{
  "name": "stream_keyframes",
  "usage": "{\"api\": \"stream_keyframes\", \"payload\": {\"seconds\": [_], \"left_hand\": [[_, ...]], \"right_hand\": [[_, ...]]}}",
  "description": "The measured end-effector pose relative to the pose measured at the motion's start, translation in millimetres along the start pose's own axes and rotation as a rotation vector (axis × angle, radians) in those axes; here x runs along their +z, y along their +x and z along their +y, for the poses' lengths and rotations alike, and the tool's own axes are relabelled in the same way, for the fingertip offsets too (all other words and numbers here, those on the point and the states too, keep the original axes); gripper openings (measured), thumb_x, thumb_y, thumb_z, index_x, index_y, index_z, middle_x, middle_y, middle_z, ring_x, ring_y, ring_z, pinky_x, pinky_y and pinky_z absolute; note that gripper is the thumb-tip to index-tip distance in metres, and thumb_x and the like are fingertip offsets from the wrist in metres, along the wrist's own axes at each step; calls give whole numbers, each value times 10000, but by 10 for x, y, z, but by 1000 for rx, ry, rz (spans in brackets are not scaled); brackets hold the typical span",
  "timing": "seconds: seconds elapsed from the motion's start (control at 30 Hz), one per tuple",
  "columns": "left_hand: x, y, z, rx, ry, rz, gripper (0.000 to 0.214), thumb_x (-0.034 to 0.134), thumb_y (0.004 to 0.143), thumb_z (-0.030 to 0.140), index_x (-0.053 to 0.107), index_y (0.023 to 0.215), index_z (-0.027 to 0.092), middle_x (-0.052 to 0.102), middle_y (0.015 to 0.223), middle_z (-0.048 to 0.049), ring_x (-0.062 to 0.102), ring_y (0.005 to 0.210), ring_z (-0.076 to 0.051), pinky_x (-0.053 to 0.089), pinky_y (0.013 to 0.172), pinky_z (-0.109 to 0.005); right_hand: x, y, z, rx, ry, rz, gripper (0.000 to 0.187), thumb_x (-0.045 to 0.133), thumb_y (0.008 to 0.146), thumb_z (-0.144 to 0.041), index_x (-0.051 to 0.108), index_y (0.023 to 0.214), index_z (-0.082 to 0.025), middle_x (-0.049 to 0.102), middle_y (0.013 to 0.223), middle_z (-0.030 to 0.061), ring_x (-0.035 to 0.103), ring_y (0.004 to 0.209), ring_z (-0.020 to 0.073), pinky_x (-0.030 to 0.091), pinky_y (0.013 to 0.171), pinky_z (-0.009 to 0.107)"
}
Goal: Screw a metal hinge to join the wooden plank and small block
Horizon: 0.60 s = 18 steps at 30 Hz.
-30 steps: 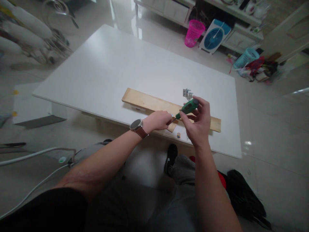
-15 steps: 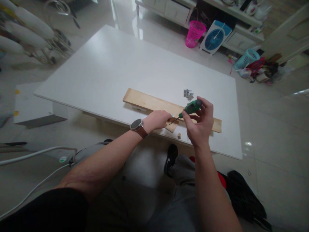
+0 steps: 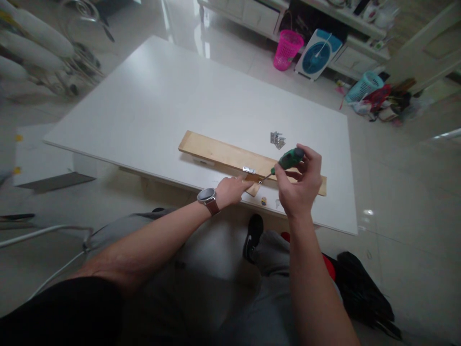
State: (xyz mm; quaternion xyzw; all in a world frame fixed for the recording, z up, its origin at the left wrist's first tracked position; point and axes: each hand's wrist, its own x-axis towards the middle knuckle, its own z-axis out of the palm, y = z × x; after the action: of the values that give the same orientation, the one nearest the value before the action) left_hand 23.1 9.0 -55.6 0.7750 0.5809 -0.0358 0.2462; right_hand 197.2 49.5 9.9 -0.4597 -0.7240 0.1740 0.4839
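My right hand [image 3: 302, 180] is closed round the green handle of a screwdriver [image 3: 291, 157]. The screwdriver's thin shaft slants down left, its tip at a small shiny piece, perhaps a screw, over a short wooden block [image 3: 254, 190]. Fingers stretched out, my left hand [image 3: 232, 189], with a watch on its wrist, rests against that block just left of the tip. A metal hinge [image 3: 248, 170] stands at the near edge of a long wooden board [image 3: 216, 148], beside the block. Part of the board is hidden behind my right hand.
Several metal hinges and screws [image 3: 277, 139] lie in a pile on the white table [image 3: 151, 96] beyond the board. A small sticker-like figure [image 3: 264, 201] is near the front edge. On the floor behind stand a pink basket [image 3: 288, 49] and a blue-and-white fan [image 3: 317, 55].
My left hand has drawn back left and its fingers have straightened, uncovering the hinge. The screwdriver tip has shifted slightly right, onto the small shiny piece. The view has moved slightly.
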Motion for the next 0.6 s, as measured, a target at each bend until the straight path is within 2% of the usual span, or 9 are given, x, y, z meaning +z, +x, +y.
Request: {"api": "stream_keyframes", "payload": {"seconds": [0.1, 0.23, 0.33, 0.5, 0.6], "left_hand": [[15, -12, 31, -12, 7, 5, 634, 629, 983, 196, 529, 1594, 331, 638, 1431, -170, 748, 1159, -343, 573, 912, -421], [-43, -42, 55, -30, 31, -22, 473, 593, 991, 175, 621, 1455, 269, 623, 1415, -176, 743, 1155, -336, 568, 900, -415], [-68, -49, 104, -82, 35, -17, 412, 637, 998, 240, 625, 1409, 220, 626, 1391, -194, 723, 1189, -353, 564, 929, -424], [38, 2, 259, -265, -41, 93, 557, 698, 1001, 492, 592, 1393, 110, 627, 1350, -260, 647, 1271, -408, 519, 1034, -466], [125, 43, 309, -334, -78, 137, 638, 746, 959, 521, 577, 1365, 59, 623, 1340, -290, 627, 1257, -429, 496, 1051, -480]], "right_hand": [[-35, -5, 10, 0, -3, 6, 533, 722, 878, -265, 586, 1388, -341, 700, 1215, 27, 736, 901, 158, 687, 658, 271], [-93, -9, 28, 6, -31, 23, 524, 718, 878, -266, 587, 1380, -338, 704, 1168, 15, 729, 879, 154, 682, 656, 270], [-126, -2, 36, 12, -41, 38, 519, 715, 877, -268, 587, 1375, -338, 701, 1148, 8, 723, 870, 150, 680, 655, 268], [-120, 32, 33, 21, -31, 59, 514, 711, 879, -273, 585, 1372, -339, 688, 1157, 19, 711, 865, 152, 683, 662, 280], [-92, 51, 31, 38, -19, 61, 539, 710, 879, -275, 569, 1394, -349, 675, 1167, 28, 706, 876, 164, 690, 672, 300]]}}
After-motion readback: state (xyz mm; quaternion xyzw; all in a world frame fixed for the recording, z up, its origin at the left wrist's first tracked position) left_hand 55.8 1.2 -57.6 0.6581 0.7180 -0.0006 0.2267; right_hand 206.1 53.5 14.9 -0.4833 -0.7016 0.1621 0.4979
